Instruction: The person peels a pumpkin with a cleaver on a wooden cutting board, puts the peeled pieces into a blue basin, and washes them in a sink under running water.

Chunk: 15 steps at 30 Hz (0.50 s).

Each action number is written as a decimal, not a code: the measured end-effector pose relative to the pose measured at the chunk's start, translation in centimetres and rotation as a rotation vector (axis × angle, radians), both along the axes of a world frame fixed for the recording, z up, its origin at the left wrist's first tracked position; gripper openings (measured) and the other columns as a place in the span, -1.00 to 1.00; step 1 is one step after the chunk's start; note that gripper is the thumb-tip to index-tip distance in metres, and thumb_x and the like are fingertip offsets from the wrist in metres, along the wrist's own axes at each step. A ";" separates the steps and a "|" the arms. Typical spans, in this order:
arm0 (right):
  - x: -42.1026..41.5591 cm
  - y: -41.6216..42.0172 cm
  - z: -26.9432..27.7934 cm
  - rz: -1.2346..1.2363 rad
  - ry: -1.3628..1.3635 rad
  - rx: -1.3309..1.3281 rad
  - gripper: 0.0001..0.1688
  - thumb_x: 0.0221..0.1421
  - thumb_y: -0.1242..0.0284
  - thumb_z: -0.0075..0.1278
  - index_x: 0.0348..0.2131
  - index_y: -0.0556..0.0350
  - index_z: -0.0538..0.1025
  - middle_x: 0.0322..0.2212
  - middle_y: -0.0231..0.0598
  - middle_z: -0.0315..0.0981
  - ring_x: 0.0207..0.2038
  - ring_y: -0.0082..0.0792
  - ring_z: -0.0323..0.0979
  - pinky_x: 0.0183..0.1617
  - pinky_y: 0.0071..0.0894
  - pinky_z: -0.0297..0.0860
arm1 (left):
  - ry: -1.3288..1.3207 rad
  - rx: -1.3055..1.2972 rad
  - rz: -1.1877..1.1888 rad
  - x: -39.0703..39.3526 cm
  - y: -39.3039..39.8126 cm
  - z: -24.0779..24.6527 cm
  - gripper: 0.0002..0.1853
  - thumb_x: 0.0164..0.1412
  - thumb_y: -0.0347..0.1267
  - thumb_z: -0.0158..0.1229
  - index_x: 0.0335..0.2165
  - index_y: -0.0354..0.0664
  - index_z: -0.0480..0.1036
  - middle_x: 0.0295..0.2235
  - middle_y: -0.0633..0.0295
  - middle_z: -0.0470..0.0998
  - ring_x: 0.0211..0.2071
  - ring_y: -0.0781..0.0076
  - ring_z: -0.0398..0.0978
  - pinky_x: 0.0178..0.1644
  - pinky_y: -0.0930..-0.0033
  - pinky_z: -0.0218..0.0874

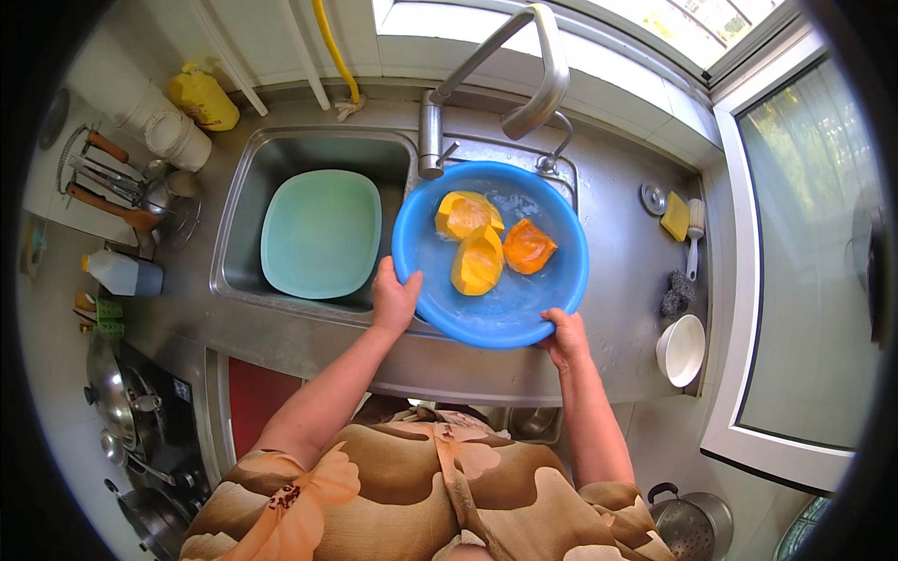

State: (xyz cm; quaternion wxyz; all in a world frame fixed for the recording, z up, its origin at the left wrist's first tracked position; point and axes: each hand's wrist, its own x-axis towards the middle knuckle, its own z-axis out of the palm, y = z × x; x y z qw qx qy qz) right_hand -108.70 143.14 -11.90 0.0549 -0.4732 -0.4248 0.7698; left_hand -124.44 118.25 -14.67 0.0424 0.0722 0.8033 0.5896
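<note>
A round blue plastic basin (pixel 438 308) is gripped by its rim on both sides, over the right part of the steel sink. My left hand (pixel 395 298) has its thumb along the near-left rim. At the near-right rim, my right hand (pixel 565 338) holds with the thumb on top and the fingers hidden underneath. Inside the basin, in shallow water, lie a yellow pumpkin chunk (pixel 468 214), a second yellow chunk (pixel 478 259) touching it, and an orange chunk (pixel 530 247) to their right.
A pale green basin (pixel 321 234) sits in the left sink bowl (pixel 235 210). The faucet (pixel 431 133) arches behind and above the blue basin. To the right are a sponge (pixel 675 216), a brush (pixel 694 235), steel wool (pixel 678 293) and a white bowl (pixel 680 350), beside an open window sash (pixel 729 280).
</note>
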 end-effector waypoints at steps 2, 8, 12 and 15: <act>0.2 -1.0 -0.6 -0.048 0.027 -0.048 -0.52 -0.11 0.59 -0.02 -0.11 0.27 0.30 -0.37 -0.18 0.39 -0.45 -0.29 0.47 -0.46 -0.22 0.51 | 0.013 -0.094 -0.008 -0.5 0.0 0.2 -0.75 0.02 -0.44 0.17 -0.31 -0.32 0.35 -0.42 0.05 0.53 -0.39 0.23 0.51 -0.27 0.26 0.33; 0.1 -2.0 -0.9 -0.076 -0.077 -0.023 -0.54 0.01 0.47 0.04 -0.09 0.22 0.29 -0.29 -0.10 0.42 -0.37 -0.24 0.48 -0.37 -0.20 0.49 | 0.045 -0.306 -0.020 -1.2 0.2 0.0 -0.71 0.00 -0.38 0.18 -0.30 -0.32 0.36 -0.40 -0.05 0.55 -0.37 0.02 0.53 -0.26 0.15 0.33; 2.1 -1.2 2.7 0.251 -0.326 0.393 -0.71 0.05 0.44 0.04 -0.25 0.31 0.44 -0.40 -0.13 0.50 -0.39 -0.28 0.52 -0.38 -0.30 0.45 | 0.009 -0.493 -0.080 -1.4 -0.2 0.3 -0.53 -0.03 -0.29 0.22 -0.16 -0.31 0.33 -0.45 -0.05 0.54 -0.40 -0.05 0.52 -0.27 0.10 0.33; 2.7 -1.1 4.6 0.411 -0.379 1.207 -0.79 0.01 0.49 0.04 -0.32 0.26 0.53 -0.43 -0.11 0.52 -0.40 -0.20 0.51 -0.31 -0.31 0.42 | 0.024 -0.551 -0.077 -1.5 -0.2 2.1 -0.31 -0.04 -0.24 0.24 0.04 -0.28 0.20 -0.45 -0.05 0.54 -0.40 -0.04 0.52 -0.29 0.07 0.32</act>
